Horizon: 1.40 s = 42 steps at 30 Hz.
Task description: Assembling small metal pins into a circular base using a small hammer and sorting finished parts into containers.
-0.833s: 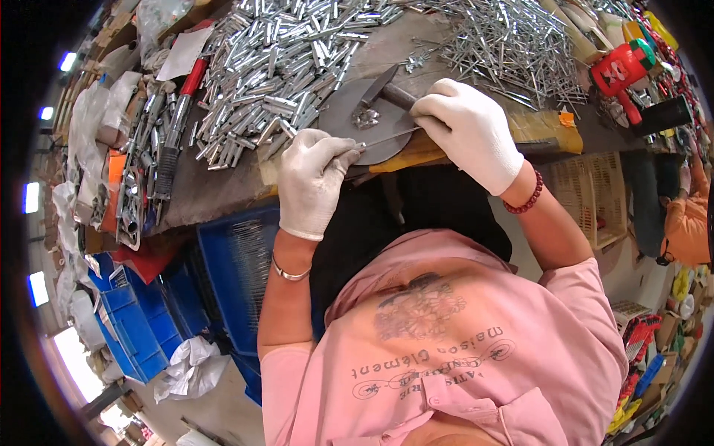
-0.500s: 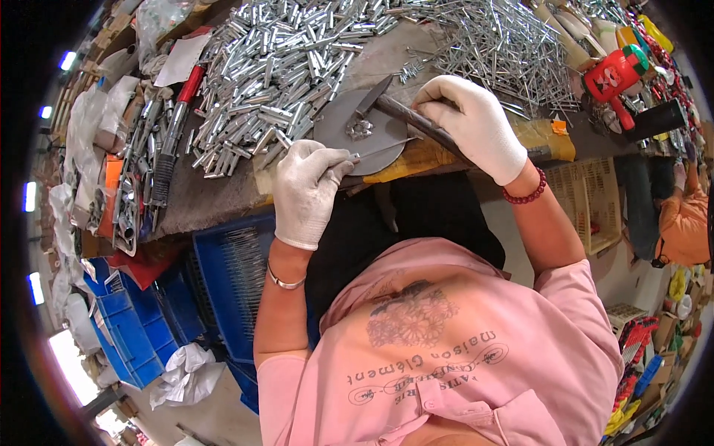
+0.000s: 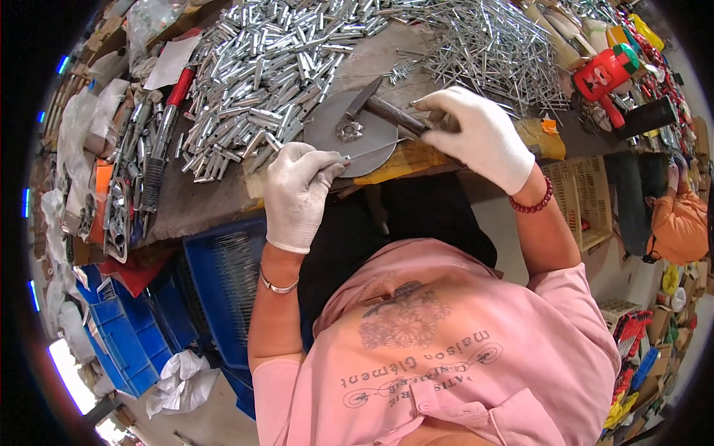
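My left hand (image 3: 300, 195), in a white glove, is closed on a small metal tube (image 3: 344, 159). From the tube's end a thin metal rod (image 3: 378, 150) points right across a round grey plate (image 3: 383, 128). My right hand (image 3: 482, 137), also gloved, grips a hammer (image 3: 399, 116) by its handle, thumb along it and forefinger reaching forward. Something tiny may be at that fingertip; it is too small to name. Above the plate's far part is the hammer's head. A little heap of small metal pieces (image 3: 349, 131) sits on the plate beside it.
Beyond the plate lie a large pile of metal tubes (image 3: 260, 89) and a pile of thin metal rods (image 3: 497, 56). Tools (image 3: 158, 149) crowd the left side. A red bottle (image 3: 606, 72) stands right. Blue crates (image 3: 223, 290) are below the bench; another person (image 3: 678, 223) is far right.
My right hand has shifted slightly right and toward me, its forefinger now stretched farther out. The hammer's head has turned a little. My left hand keeps its hold on the tube.
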### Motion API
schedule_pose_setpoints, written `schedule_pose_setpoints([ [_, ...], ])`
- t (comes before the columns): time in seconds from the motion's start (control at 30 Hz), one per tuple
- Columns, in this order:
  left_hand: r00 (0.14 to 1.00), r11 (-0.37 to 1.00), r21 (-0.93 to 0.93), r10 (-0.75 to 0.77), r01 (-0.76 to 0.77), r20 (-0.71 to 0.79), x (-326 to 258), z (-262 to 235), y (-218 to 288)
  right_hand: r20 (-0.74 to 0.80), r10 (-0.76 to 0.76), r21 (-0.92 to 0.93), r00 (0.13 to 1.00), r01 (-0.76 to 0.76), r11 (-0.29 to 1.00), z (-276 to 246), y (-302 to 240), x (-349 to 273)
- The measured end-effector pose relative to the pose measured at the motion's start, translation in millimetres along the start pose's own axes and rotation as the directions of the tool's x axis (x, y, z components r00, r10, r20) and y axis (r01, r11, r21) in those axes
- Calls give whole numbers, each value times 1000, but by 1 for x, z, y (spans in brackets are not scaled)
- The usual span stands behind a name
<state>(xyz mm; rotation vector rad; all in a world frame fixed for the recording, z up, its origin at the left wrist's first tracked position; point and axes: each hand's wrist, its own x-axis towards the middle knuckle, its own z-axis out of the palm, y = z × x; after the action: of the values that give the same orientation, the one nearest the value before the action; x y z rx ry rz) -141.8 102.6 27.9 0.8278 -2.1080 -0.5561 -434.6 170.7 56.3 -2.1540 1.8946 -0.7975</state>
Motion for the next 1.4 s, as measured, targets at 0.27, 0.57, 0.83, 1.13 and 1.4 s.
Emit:
schedule_pose_setpoints([
  [0.27,1000,1000,16,9,-9,15,1,-2,1,-187,-100,-194,977,63,979,13,-1,-11],
  [0.57,1000,1000,20,-18,18,10,0,-1,3,-96,52,-97,994,-62,993,40,-19,-11],
  [0.83,999,998,44,46,-46,-6,0,-1,-1,-22,43,-105,999,-45,993,33,-8,-15],
  [1.13,1000,999,-33,-12,12,-20,-3,5,-8,-20,-3,-169,1000,0,986,20,-18,-13],
  [1.4,999,999,-27,23,-24,-43,-2,7,-10,-129,-154,346,980,190,919,57,-60,22],
])
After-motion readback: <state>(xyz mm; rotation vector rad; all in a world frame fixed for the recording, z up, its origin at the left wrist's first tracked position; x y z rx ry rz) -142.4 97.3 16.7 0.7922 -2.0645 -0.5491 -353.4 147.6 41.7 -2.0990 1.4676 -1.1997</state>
